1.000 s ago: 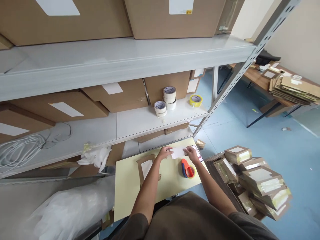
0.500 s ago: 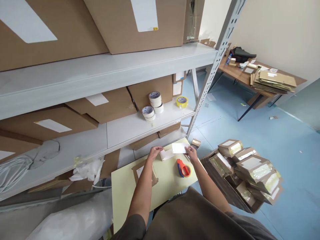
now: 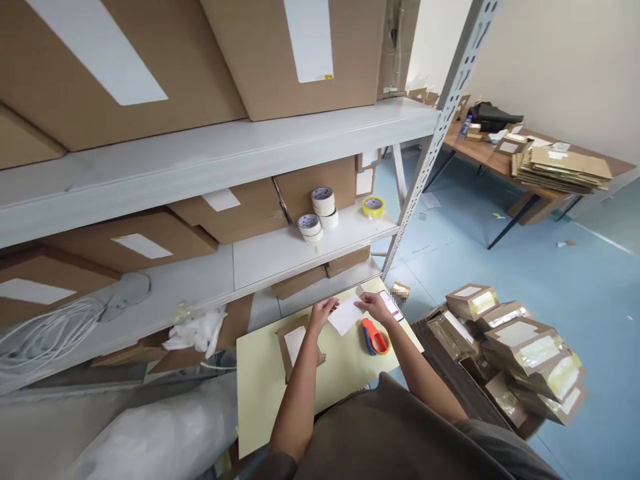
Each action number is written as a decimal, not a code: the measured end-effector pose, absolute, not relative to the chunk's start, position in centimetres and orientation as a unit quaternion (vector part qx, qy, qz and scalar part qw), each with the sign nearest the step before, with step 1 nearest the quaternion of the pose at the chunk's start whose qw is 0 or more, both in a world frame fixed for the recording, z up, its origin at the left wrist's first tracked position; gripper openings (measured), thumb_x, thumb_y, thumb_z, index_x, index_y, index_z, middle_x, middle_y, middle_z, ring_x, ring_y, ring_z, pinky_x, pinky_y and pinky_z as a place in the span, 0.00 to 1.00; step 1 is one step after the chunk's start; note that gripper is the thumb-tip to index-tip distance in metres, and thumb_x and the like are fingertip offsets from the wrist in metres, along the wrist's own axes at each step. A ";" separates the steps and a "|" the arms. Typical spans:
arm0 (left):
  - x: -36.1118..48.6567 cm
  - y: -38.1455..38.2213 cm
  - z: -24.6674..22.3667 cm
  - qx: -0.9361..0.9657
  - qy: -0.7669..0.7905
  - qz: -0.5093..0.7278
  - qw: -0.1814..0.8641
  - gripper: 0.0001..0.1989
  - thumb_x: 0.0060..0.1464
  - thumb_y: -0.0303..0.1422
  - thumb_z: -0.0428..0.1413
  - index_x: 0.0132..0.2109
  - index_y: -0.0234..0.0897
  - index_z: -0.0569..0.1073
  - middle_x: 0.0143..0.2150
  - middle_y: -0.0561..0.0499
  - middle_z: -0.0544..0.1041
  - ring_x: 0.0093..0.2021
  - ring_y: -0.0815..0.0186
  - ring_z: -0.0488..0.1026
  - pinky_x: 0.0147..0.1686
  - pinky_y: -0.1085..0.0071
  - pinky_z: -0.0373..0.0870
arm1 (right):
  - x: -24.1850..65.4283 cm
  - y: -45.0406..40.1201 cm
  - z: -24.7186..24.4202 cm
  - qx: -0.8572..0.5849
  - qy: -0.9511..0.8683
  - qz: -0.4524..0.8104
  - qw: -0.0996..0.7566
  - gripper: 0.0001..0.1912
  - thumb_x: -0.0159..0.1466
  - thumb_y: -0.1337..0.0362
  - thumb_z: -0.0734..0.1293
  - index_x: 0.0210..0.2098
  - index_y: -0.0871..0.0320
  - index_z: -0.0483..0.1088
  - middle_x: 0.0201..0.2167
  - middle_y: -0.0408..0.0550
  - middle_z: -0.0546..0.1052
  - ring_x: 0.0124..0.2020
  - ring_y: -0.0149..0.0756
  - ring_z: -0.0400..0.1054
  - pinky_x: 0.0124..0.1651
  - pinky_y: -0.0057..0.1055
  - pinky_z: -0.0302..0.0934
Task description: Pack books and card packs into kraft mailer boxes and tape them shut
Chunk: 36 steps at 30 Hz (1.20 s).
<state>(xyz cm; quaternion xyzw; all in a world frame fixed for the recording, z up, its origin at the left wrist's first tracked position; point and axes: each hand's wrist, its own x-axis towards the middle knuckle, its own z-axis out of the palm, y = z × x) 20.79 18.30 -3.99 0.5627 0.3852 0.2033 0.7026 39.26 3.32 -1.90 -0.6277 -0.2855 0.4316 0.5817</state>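
Between my two hands, a white sheet of paper [image 3: 345, 316] is held tilted above the pale yellow table [image 3: 345, 373]. My left hand [image 3: 324, 312] is closed with fingertips pinching at its left edge. My right hand [image 3: 375, 305] pinches its upper right side. A small pale piece shows by the right fingertips; I cannot tell whether it is part of the sheet. A phone with a lit screen [image 3: 391, 304] lies beside my right wrist. The red and blue tape dispenser [image 3: 376, 339] rests below the right hand. My left forearm partly covers a cardboard box [image 3: 289, 347] with a white label.
A grey metal shelf [image 3: 300, 127] with large cartons stands ahead, holding white tape rolls [image 3: 323, 200] and a yellow tape roll [image 3: 373, 207]. A large carton [image 3: 465, 380] piled with taped boxes is at right. A brown table [image 3: 490, 150] stands behind.
The white sheet has moved left and down, and both hands are now at it. The phone by my right wrist has come into view. My view has shifted slightly left.
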 end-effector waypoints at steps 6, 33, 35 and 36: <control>11.3 15.3 -1.9 0.584 0.381 0.165 0.698 0.23 0.35 0.49 0.76 0.31 0.36 0.83 0.32 0.46 0.84 0.36 0.56 0.80 0.39 0.65 0.74 | 34.7 8.0 -0.1 -0.581 -0.400 0.481 0.520 0.22 0.50 0.45 0.80 0.29 0.55 0.77 0.24 0.43 0.77 0.26 0.36 0.68 0.30 0.32 0.61; 8.8 12.0 3.0 0.411 0.487 0.403 0.657 0.29 0.40 0.49 0.75 0.44 0.34 0.80 0.44 0.39 0.85 0.43 0.56 0.83 0.44 0.62 0.77 | 25.6 4.8 2.0 -0.507 -0.350 0.521 0.591 0.16 0.64 0.47 0.72 0.34 0.53 0.76 0.31 0.46 0.81 0.36 0.39 0.75 0.44 0.37 0.67; 9.0 11.8 3.3 0.452 0.523 0.396 0.605 0.32 0.40 0.48 0.75 0.50 0.36 0.80 0.47 0.40 0.85 0.44 0.55 0.83 0.45 0.61 0.77 | 25.7 4.7 2.4 -0.499 -0.358 0.522 0.591 0.16 0.64 0.47 0.72 0.35 0.53 0.76 0.31 0.46 0.81 0.37 0.39 0.75 0.43 0.37 0.67; 9.1 11.7 3.6 0.478 0.542 0.398 0.566 0.33 0.40 0.46 0.75 0.52 0.38 0.79 0.48 0.40 0.85 0.45 0.55 0.82 0.46 0.61 0.77 | 25.8 4.6 2.7 -0.496 -0.364 0.522 0.591 0.16 0.64 0.47 0.72 0.35 0.53 0.76 0.32 0.46 0.81 0.37 0.39 0.75 0.44 0.37 0.67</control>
